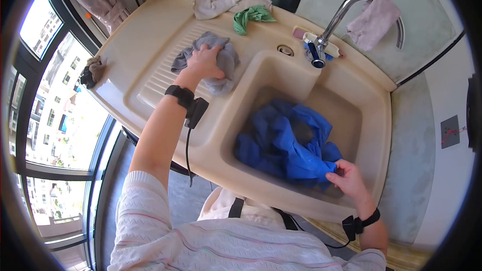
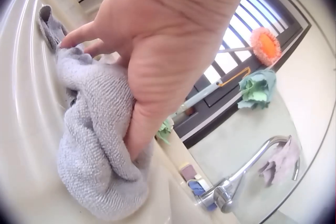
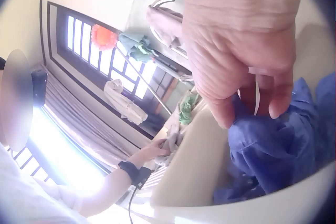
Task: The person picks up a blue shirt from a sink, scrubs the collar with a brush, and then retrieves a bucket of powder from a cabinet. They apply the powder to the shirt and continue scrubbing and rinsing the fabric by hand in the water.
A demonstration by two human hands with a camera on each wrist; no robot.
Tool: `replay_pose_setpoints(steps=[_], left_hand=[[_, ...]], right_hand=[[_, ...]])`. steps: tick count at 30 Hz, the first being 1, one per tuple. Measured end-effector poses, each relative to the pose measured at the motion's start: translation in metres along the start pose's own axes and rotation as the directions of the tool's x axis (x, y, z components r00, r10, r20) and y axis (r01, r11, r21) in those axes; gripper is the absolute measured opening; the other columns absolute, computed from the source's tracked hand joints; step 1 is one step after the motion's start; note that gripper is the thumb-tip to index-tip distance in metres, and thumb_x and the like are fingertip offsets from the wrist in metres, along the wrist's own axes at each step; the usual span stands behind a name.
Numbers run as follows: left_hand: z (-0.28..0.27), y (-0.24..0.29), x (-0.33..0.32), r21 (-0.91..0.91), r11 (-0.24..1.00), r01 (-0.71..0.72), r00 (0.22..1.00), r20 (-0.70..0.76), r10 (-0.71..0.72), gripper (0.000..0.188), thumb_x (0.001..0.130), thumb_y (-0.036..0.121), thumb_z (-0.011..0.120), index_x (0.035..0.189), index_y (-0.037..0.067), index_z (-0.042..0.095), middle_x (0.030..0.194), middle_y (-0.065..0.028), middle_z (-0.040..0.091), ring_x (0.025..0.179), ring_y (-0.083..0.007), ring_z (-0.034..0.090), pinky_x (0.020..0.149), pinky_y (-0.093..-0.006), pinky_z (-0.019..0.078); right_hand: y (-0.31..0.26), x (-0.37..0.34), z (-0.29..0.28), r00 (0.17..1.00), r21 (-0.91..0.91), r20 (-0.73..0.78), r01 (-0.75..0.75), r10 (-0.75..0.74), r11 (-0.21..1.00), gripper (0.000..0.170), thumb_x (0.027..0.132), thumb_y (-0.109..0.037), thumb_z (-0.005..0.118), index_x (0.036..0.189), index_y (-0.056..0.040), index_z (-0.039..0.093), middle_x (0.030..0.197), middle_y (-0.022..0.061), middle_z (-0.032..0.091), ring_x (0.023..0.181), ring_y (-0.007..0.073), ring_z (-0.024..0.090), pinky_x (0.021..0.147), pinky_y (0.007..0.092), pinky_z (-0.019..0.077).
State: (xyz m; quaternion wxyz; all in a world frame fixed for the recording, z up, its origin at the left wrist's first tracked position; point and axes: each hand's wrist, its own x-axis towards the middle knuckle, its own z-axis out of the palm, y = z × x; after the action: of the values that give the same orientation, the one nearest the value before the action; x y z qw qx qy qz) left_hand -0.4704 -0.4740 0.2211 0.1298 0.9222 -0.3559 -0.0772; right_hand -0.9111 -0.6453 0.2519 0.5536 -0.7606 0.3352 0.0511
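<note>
My left hand [image 1: 205, 62] lies over a crumpled grey towel [image 1: 224, 83] on the ribbed drainboard. In the left wrist view, the thumb presses into the towel's folds [image 2: 100, 145] while the fingers bend over its far side. At the near right of the sink, my right hand [image 1: 349, 178] pinches the edge of a blue cloth [image 1: 301, 143] between thumb and fingers. Most of that cloth lies bunched in the water of the basin [image 1: 371, 130]. The right wrist view shows the blue fabric [image 3: 268, 145] bulging just below the fingertips.
A chrome faucet [image 1: 346, 7] with a pink cloth [image 1: 376, 22] over its spout rises behind the basin. Along the back edge lie a green cloth [image 1: 251, 17] and a pale cloth [image 1: 216, 2]. Dark bunched fabric [image 1: 93, 72] sits on the left corner, by the windows.
</note>
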Motion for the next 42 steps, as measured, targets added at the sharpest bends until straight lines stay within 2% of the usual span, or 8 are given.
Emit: replay_pose_setpoints(steps=[4,9,14,19,24,27,33,42], left_hand=[[0.007,0.0,0.009,0.032,0.998,0.053,0.999,0.013,-0.053,0.073,0.054,0.017,0.071,0.123,0.019,0.046,0.125,-0.0194,0.042,0.107,-0.0382,0.047,0.088,-0.0394,0.042],[-0.014,-0.022,0.01,-0.121,0.992,-0.04,0.994,-0.108,0.027,0.05,0.061,0.003,0.057,0.109,0.017,0.056,0.097,-0.0169,0.058,0.093,-0.0335,0.055,0.081,-0.0387,0.0461],[-0.069,-0.06,0.021,0.042,0.997,-0.058,0.929,-0.364,0.069,0.049,0.06,0.002,0.055,0.107,0.018,0.057,0.091,-0.0159,0.059,0.09,-0.0348,0.056,0.078,-0.0405,0.0457],[-0.103,-0.129,0.052,0.15,0.988,0.037,0.857,-0.513,0.046,0.051,0.062,0.003,0.056,0.11,0.019,0.055,0.102,-0.0152,0.056,0.1,-0.0334,0.052,0.083,-0.0391,0.0442],[-0.092,-0.128,0.074,0.37,0.822,0.433,0.833,-0.512,-0.208,0.056,0.07,0.015,0.058,0.123,0.026,0.046,0.121,-0.0108,0.046,0.114,-0.0342,0.042,0.095,-0.0424,0.0375],[-0.056,-0.072,0.116,0.318,0.939,0.134,0.976,-0.206,-0.07,0.053,0.07,0.023,0.061,0.121,0.027,0.049,0.119,-0.011,0.049,0.116,-0.0336,0.041,0.096,-0.0423,0.0362],[-0.001,0.009,0.167,0.029,0.986,-0.163,0.987,0.001,0.163,0.046,0.064,0.028,0.062,0.111,0.026,0.059,0.116,-0.0146,0.051,0.11,-0.031,0.047,0.094,-0.0418,0.0387],[0.05,0.012,0.206,0.001,0.984,-0.179,0.976,-0.126,0.178,0.038,0.067,0.032,0.057,0.098,0.011,0.065,0.1,-0.017,0.06,0.1,-0.0313,0.053,0.085,-0.0361,0.0437]], right_hand=[[0.043,-0.01,0.017,0.988,0.148,-0.144,0.073,-0.051,0.986,0.012,0.074,-0.003,0.067,0.08,-0.0028,0.057,0.067,-0.0031,0.054,0.061,0.0026,0.048,0.056,0.0182,0.0399],[0.072,-0.021,0.037,0.918,-0.064,-0.397,-0.013,-0.014,0.998,0.013,0.073,-0.006,0.068,0.077,-0.0021,0.056,0.069,-0.002,0.054,0.06,0.0029,0.047,0.053,0.0186,0.0397],[0.085,-0.023,0.054,0.829,-0.211,-0.53,0.073,-0.176,0.975,0.012,0.071,-0.004,0.066,0.075,-0.0017,0.055,0.066,0.004,0.052,0.057,0.0114,0.049,0.053,0.0236,0.0405],[0.078,-0.018,0.055,0.803,-0.337,-0.539,0.07,-0.254,0.939,0.013,0.068,-0.003,0.065,0.075,-0.0019,0.054,0.067,0.0096,0.051,0.057,0.0207,0.051,0.054,0.0291,0.0415],[0.072,-0.019,0.058,0.788,-0.436,-0.515,0.098,-0.338,0.895,0.013,0.068,-0.001,0.064,0.074,-0.0015,0.052,0.065,0.0061,0.049,0.054,0.0138,0.048,0.051,0.0253,0.0398],[0.075,-0.018,0.055,0.812,-0.448,-0.496,0.065,-0.308,0.892,0.018,0.066,-0.002,0.066,0.077,-0.0022,0.052,0.067,0.0108,0.051,0.056,0.0233,0.051,0.052,0.0308,0.0416],[0.075,-0.016,0.053,0.811,-0.477,-0.486,0.065,-0.325,0.877,0.018,0.066,-0.003,0.066,0.077,-0.0026,0.052,0.068,0.0113,0.052,0.055,0.0249,0.051,0.051,0.0316,0.042],[0.076,-0.016,0.053,0.803,-0.469,-0.493,0.08,-0.335,0.88,0.017,0.066,-0.003,0.065,0.077,-0.0024,0.052,0.068,0.0121,0.052,0.055,0.0263,0.052,0.05,0.0328,0.0416]])
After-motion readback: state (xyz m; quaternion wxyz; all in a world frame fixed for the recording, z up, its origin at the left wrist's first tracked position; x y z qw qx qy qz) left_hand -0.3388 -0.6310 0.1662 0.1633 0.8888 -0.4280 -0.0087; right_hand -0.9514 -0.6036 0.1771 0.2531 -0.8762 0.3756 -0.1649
